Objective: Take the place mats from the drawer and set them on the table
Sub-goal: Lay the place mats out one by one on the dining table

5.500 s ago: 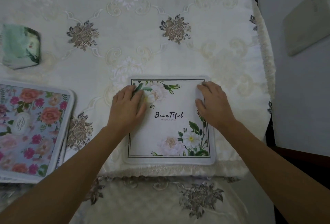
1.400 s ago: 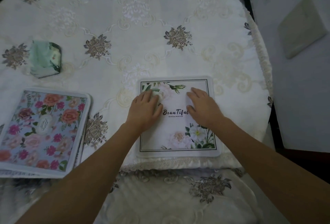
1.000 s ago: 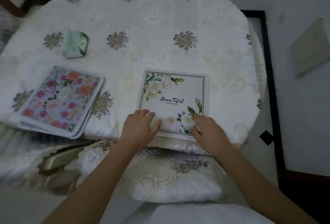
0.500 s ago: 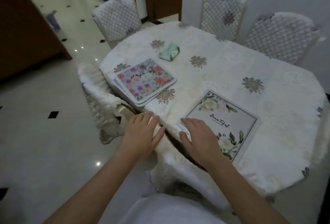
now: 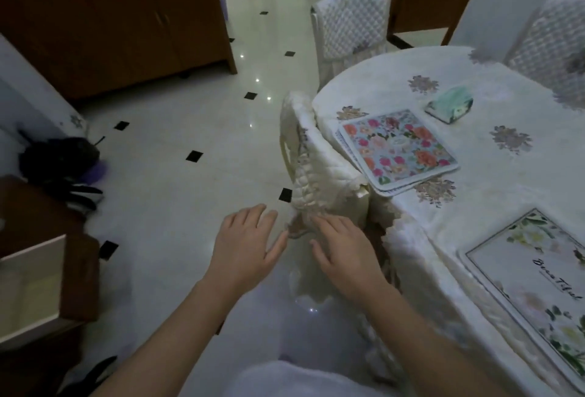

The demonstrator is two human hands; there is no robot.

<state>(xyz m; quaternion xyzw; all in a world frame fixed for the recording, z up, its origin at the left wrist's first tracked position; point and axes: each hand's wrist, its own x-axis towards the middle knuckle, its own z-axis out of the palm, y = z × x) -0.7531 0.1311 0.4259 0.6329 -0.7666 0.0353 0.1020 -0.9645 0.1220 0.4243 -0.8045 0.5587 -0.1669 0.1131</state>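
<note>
Head view: both the left hand (image 5: 250, 246) and right hand (image 5: 343, 255) hang spread and empty over the floor. White mat (image 5: 535, 285) lies at four o'clock, pink stack (image 5: 400, 149) at two. That stack overhangs the table (image 5: 506, 175) edge; a brush against the chair (image 5: 316, 162) could tip it off.

- A green tissue pack (image 5: 449, 108) lay on the white embroidered tablecloth (image 5: 493, 175).
- Quilted-covered chairs (image 5: 351, 32) stood around it.
- A dark bag (image 5: 58, 159) sat on the tiled floor (image 5: 190, 117).
</note>
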